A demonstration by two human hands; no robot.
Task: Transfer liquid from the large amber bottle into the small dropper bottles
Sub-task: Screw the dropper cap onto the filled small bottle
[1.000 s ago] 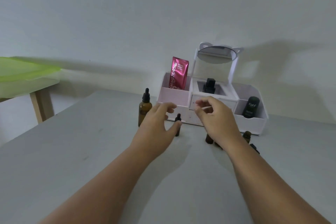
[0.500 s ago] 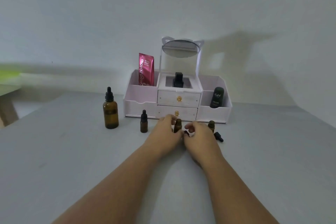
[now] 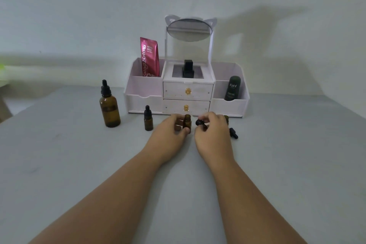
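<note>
The large amber bottle [image 3: 109, 109] stands capped with a black dropper at the left of the grey table. A small capped dropper bottle [image 3: 148, 118] stands to its right. My left hand [image 3: 170, 134] grips an uncapped small amber bottle [image 3: 187, 122] that stands upright on the table. Just right of it, my right hand [image 3: 213, 132] pinches a black dropper cap [image 3: 200, 123]. A third small amber bottle [image 3: 226, 118] peeks out behind my right hand, mostly hidden. Another black dropper cap [image 3: 233, 133] lies on the table to the right.
A white organiser [image 3: 138, 99] with two drawers and a cat-ear mirror [image 3: 188, 29] stands at the back against the wall. It holds a pink sachet [image 3: 149, 57], a black bottle [image 3: 187, 69] and a dark green bottle [image 3: 232, 88].
The view swung so the organiser sits centred. Both hands dropped to the table; my left hand took hold of the small bottle and my right hand picked up the cap beside it.
</note>
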